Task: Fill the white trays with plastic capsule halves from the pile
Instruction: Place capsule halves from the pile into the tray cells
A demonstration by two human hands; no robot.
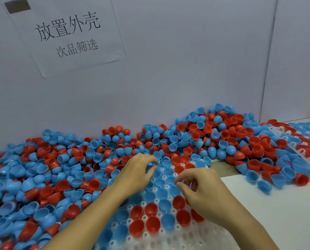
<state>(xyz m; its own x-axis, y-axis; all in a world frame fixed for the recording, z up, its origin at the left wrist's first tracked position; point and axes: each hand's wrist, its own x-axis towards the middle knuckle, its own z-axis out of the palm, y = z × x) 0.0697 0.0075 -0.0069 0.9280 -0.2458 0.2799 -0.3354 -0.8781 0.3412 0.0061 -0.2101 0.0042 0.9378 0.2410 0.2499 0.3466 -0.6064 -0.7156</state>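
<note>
On your left, the pile of blue and red capsule halves covers the desk against the grey wall and runs rightward along it. A paper sign with printed characters is fixed to the wall above the pile.

Your left hand reaches over the far end of the white tray, fingers loosely curled above the top rows. No capsule half is visible in it, though the fingertips blur against the blue halves beneath, so contact cannot be confirmed.

The tray lies directly before you, its upper sockets holding blue and red halves, open side up; the nearest rows show bare white sockets.

Your right hand hovers over the tray's right side, thumb and forefinger drawn close together, nothing seen between them.

At far right, a second tray, filled, lies partly under the pile's edge.
</note>
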